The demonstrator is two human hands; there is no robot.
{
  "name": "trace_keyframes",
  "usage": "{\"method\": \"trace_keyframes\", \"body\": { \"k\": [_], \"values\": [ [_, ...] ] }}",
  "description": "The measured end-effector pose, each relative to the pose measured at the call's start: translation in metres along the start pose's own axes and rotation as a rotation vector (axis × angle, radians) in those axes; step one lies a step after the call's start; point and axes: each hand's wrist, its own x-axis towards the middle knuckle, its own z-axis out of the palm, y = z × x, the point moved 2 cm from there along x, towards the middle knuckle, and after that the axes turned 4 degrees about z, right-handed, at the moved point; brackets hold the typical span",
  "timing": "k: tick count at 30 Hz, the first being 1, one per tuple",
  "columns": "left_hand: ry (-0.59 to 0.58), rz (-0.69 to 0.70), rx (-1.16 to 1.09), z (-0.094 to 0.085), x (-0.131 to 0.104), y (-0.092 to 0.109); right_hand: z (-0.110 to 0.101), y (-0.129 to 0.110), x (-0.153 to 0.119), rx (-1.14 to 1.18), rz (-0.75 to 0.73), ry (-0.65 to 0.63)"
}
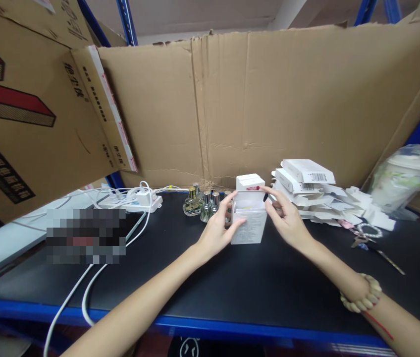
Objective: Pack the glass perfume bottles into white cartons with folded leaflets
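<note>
The white box (248, 227) stands upright a little right of the frame's centre, its top open; it looks like thin card, so I judge it light, stiff at the folds but easy to dent, and best held by its side edges. The left hand (217, 225) clamps its left side, thumb on the printed front; the right hand (287, 218) is half curled at the upper right corner, its pressure I cannot tell; both forearms slant inward from the lower corners.

Black tabletop (254, 282) (blue-edged): glass bottles (205, 208), stacked white cartons (302, 186), keys (357, 242), bagged cup (399, 178), white power strip (128, 201).
</note>
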Motion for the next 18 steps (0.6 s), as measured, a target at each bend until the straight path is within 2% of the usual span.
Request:
{"method": "trace_keyframes", "body": {
  "k": [11,18],
  "values": [
    [-0.008,0.070,0.053,-0.0017,0.0009,-0.0014,-0.0020,0.0020,0.0015,-0.098,-0.125,0.020],
    [0.026,0.022,0.104,-0.0090,0.0061,0.0069,-0.0031,0.0006,0.0039,-0.087,-0.060,-0.037]
  ]
}}
